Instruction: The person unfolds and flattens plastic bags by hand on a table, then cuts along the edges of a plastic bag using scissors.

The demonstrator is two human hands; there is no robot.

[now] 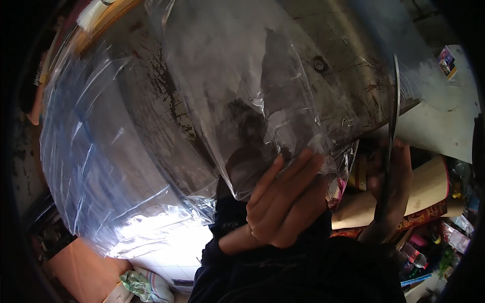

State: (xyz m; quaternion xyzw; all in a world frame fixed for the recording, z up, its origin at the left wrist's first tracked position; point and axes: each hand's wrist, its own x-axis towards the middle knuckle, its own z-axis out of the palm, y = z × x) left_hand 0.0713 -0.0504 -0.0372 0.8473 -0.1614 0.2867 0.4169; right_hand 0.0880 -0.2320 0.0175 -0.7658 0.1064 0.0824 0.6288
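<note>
My left hand (290,197) lies back side up over the near edge of a clear plastic sheet (227,76), its fingers stretched out, one apart from the others. The thumb is hidden. At the right, my right hand (396,174) is closed around a long, thin dark tool (396,101) that points away from me over the plastic. Its exact kind is hard to make out. Creased and shiny, the plastic lies over a worn, stained surface (336,38) and bunches in folds at the left.
A round metal fitting (319,64) sits in the worn surface. At the right are a white board (439,126), a tan roll (424,189) and a clutter of small packets (457,237). An orange-brown panel (83,270) and a cloth bundle (136,285) lie at the lower left.
</note>
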